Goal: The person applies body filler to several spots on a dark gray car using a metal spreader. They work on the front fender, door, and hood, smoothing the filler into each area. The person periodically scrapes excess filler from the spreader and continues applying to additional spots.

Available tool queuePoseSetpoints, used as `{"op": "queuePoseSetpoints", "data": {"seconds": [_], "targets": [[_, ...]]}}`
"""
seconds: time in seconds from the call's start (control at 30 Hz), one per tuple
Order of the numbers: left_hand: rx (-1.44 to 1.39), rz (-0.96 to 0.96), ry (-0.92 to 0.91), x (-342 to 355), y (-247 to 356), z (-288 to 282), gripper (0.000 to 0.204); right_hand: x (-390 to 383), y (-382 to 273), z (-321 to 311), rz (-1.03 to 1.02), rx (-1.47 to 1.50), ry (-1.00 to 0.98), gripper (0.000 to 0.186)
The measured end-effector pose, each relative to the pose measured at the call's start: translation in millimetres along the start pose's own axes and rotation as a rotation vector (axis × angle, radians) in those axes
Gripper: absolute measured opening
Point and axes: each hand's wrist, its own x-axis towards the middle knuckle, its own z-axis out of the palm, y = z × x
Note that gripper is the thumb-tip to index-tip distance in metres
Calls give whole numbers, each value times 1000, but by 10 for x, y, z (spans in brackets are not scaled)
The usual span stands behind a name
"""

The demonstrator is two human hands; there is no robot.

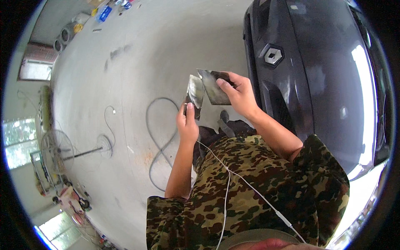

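My left hand (189, 125) grips the lower end of a narrow dark spreader (195, 89), thumb on its face; pale grey-white paste is smeared over its upper part. My right hand (239, 93) pinches a wider, square dark spreader (213, 93) at its right side, thumb on top. Its face has a greyish sheen, perhaps a film of the same paste. The two blades are held side by side in front of me, edges very close; whether they touch I cannot tell.
A dark grey car's front (287, 79) stands close on my right. A grey hose (148, 121) lies looped on the floor to the left. Beyond it are a standing fan (58, 150) and a small ride-on toy (71, 200). Blue packages (104, 13) lie at the far left. A white cable (228, 183) hangs over my shirt.
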Motion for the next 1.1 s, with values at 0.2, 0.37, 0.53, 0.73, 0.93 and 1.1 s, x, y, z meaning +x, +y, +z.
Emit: {"op": "queuePoseSetpoints", "data": {"seconds": [0.2,0.37,0.53,0.73,0.93,1.1], "targets": [[-511,-120,-225,1909,-135,-79,25,1405,367,-60,-151,-349,129,23],[-473,-192,-259,4186,-148,1361,29,3495,916,-1161,-254,-525,88,23],[-417,-267,-415,5669,-925,3938,35,5048,1448,-3177,-284,-677,296,27],[-267,-318,-662,7792,-322,3979,35,6528,1433,-2745,-174,-723,566,26],[-142,-251,-681,8212,-62,3986,41,6909,1355,-2308,-165,-672,626,25],[-180,-221,-665,8082,-335,4246,41,6782,1406,-2476,-109,-651,671,26]]}}
